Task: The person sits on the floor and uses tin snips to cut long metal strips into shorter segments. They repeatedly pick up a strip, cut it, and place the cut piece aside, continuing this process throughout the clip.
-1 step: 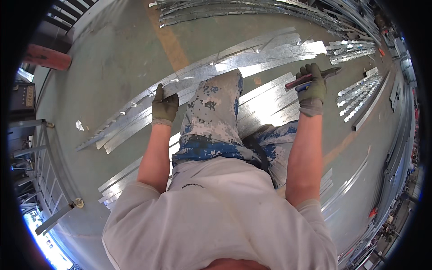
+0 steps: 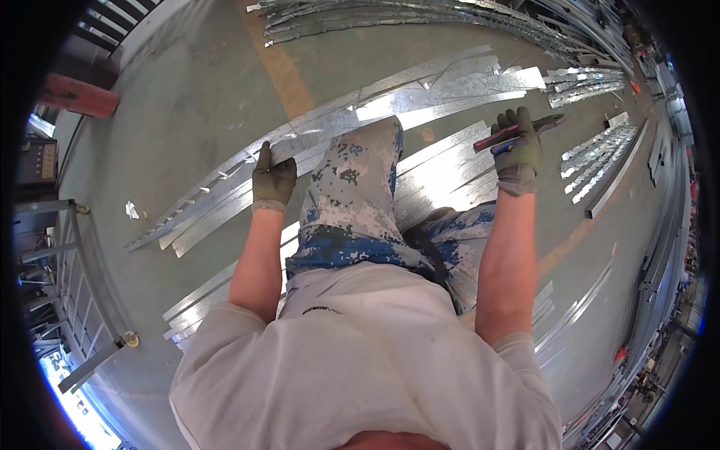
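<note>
Head view, person crouched over sheet metal on the floor.

Left hand: gloved, olive-grey, fingers folded down onto the edge of a long galvanised metal strip; thumb points up along the strip. The hand grips or presses the strip; I cannot tell whether the fingers wrap under its edge. The strip runs from below-left of this hand, under it, and on up to the far right, past the raised knee in paint-spattered camouflage trousers just right of the hand.

Right hand: gloved likewise, closed around the handles of tin snips, red and blue grips showing above the knuckles, dark blades sticking out to the right of the hand. Snips held clear of the metal, as far as can be seen.

More flat strips lie between the two hands, under the legs. Beyond the right hand, to its right, a bundle of shorter cut pieces lies well apart from it. Further strips are stacked beyond both hands at the top edge. Left of the left hand, a small metal offcut on the floor; further left, a grey metal rack.
</note>
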A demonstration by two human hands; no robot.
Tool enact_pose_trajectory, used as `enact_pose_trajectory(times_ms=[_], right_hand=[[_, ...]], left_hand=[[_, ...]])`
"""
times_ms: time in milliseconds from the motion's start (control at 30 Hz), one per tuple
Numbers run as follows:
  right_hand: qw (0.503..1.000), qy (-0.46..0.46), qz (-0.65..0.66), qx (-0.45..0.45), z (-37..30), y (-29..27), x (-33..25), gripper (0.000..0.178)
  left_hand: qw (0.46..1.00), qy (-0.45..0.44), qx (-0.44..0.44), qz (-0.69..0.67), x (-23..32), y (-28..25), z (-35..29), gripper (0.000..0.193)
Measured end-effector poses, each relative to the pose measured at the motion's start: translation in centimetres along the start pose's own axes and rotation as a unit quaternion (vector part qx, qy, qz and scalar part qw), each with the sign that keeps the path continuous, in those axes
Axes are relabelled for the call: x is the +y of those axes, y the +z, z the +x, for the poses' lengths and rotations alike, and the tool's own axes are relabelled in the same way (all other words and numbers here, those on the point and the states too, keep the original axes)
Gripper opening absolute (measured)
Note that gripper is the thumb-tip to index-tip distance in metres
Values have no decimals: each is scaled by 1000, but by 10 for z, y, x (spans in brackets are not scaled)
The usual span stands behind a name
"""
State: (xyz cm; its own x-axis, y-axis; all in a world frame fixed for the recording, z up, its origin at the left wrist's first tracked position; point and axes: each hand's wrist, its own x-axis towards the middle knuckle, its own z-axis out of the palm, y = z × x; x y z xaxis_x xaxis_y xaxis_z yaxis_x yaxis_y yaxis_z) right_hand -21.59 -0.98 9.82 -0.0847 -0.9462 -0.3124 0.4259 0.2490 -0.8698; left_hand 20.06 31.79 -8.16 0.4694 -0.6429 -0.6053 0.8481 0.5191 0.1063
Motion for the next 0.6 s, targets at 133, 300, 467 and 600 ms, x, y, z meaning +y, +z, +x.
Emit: enact_pose_trajectory(times_ms=[133, 300, 467, 600], right_hand=[[991, 45, 77, -104, -11, 11, -5, 63], [988, 28, 72, -132, 5, 25, -16, 34], [991, 32, 30, -127, -2, 44, -26, 14], [992, -13, 30, -122, -34, 81, -38, 18]], left_hand=[[999, -33, -16, -29, 0, -6, -4, 8], [997, 15, -31, 72, -7, -22, 0, 11], [999, -15, -33, 19, 16, -35, 1, 20], [997, -70, 26, -24, 28, -27, -6, 33]])
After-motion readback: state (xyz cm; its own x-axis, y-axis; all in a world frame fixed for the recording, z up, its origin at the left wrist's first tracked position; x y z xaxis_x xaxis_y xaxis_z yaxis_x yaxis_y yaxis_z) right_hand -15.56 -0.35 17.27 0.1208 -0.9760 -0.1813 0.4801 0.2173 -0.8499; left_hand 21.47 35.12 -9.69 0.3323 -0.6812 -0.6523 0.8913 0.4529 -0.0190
